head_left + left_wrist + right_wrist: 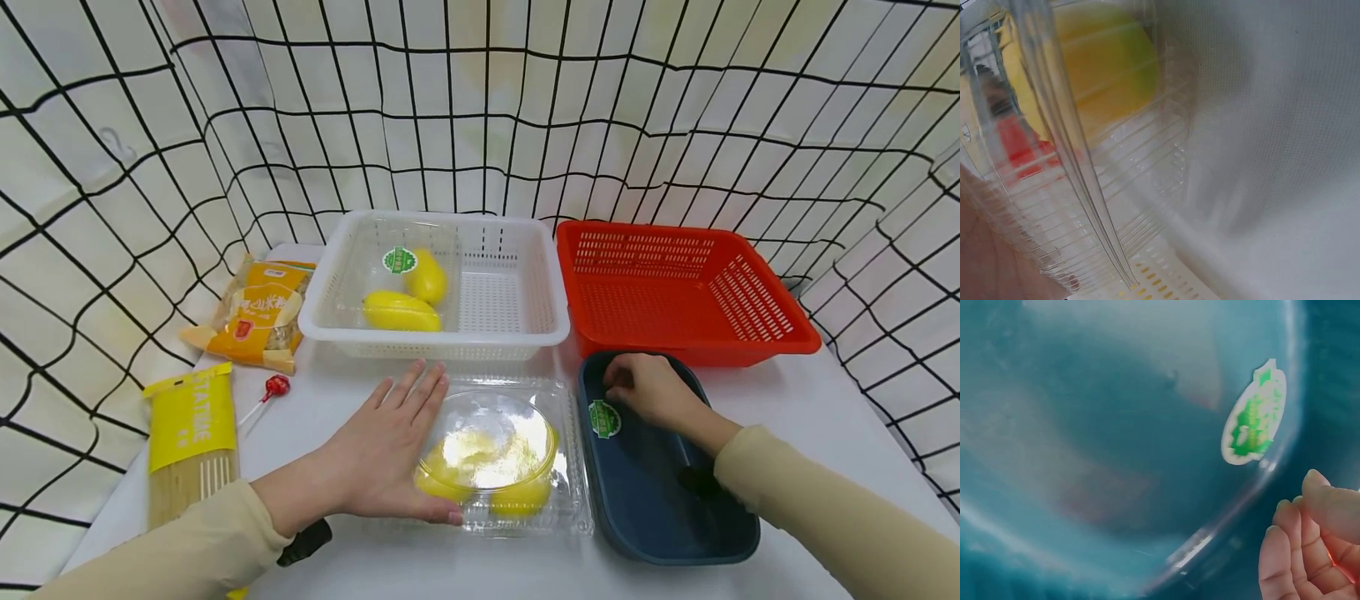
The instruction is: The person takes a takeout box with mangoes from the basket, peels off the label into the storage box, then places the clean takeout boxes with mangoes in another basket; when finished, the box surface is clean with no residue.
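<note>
A clear plastic clamshell box (pixel 573 467) with yellow fruit-shaped pieces (pixel 521 496) inside lies closed on the table. My left hand (pixel 390 454) rests against its left side, fingers spread and straight. In the left wrist view the box's ribbed wall (pixel 1141 187) appears close up, with a blurred yellow piece (pixel 1097 69) behind it. My right hand (pixel 652 387) reaches into a dark blue basin (pixel 652 517). Its fingers bend loosely, thumb near the fingertips, with nothing visible between them. A green-and-white oval sticker (pixel 1255 415) lies in the basin beside those fingertips, apart from them.
Behind stand a white basket (pixel 506 312), holding another clear box (pixel 352 275) with yellow pieces and a sticker, and a red basket (pixel 637 292). To the left lie an orange snack bag (pixel 262 312), a red lollipop (pixel 277 386) and a yellow noodle pack (pixel 191 421). Black wire mesh surrounds the table.
</note>
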`<state>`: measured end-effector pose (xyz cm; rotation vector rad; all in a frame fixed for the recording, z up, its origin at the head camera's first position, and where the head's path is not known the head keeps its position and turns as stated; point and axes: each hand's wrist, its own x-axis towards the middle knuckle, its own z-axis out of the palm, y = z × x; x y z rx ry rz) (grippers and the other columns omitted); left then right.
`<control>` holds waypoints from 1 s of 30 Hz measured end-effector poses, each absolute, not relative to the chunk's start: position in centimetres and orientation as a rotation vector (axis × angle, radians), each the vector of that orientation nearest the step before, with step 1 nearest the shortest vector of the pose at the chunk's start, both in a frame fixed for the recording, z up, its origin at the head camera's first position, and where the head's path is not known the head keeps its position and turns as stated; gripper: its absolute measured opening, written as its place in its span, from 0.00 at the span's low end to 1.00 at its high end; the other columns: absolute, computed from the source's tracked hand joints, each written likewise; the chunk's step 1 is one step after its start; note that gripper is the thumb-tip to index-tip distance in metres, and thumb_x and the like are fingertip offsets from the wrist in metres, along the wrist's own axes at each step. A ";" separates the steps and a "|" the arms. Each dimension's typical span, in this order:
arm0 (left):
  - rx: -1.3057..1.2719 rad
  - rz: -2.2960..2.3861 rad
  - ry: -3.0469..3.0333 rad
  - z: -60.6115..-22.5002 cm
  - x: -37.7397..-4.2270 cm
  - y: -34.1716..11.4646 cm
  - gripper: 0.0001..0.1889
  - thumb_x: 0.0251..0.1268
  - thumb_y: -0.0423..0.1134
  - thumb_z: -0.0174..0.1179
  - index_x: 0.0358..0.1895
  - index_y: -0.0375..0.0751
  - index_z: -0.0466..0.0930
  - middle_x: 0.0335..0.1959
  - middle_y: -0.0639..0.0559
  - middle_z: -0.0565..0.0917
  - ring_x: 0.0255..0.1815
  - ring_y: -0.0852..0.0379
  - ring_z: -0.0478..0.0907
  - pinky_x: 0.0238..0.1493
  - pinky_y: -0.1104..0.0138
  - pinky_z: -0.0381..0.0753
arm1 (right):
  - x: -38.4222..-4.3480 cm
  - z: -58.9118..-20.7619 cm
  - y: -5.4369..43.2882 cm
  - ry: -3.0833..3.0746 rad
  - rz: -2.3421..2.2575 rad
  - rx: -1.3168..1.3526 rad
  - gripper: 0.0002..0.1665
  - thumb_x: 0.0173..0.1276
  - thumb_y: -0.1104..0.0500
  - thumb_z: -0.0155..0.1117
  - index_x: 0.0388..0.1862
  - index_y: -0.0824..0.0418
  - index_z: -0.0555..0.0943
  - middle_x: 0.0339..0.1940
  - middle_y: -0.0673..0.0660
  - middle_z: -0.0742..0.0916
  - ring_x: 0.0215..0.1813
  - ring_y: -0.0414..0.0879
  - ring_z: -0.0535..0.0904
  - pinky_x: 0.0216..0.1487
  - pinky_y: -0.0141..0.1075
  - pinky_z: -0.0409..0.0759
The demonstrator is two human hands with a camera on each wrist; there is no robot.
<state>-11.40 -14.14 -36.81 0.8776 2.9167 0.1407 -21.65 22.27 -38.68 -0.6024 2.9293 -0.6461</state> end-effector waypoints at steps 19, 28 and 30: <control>0.874 0.146 2.916 -36.7 -11.4 -14.1 0.73 0.43 0.88 0.54 0.80 0.27 0.50 0.84 0.35 0.51 0.85 0.34 0.46 0.78 0.37 0.56 | -21.7 -39.9 21.5 2.767 -0.420 -0.760 0.20 0.56 0.58 0.82 0.43 0.64 0.83 0.35 0.55 0.85 0.37 0.45 0.78 0.42 0.42 0.82; 0.882 0.135 2.924 -36.7 -11.3 -14.1 0.73 0.44 0.88 0.53 0.80 0.27 0.51 0.84 0.35 0.52 0.84 0.34 0.47 0.78 0.37 0.57 | -21.6 -39.8 21.4 2.778 -0.435 -0.767 0.18 0.56 0.58 0.81 0.40 0.63 0.83 0.32 0.53 0.84 0.35 0.43 0.75 0.39 0.39 0.80; 0.883 0.139 2.925 -36.7 -11.3 -14.1 0.73 0.44 0.88 0.53 0.80 0.27 0.51 0.84 0.35 0.52 0.84 0.34 0.47 0.78 0.37 0.57 | -21.6 -39.9 21.4 2.770 -0.457 -0.733 0.18 0.57 0.58 0.81 0.42 0.64 0.83 0.33 0.54 0.85 0.35 0.43 0.77 0.40 0.41 0.81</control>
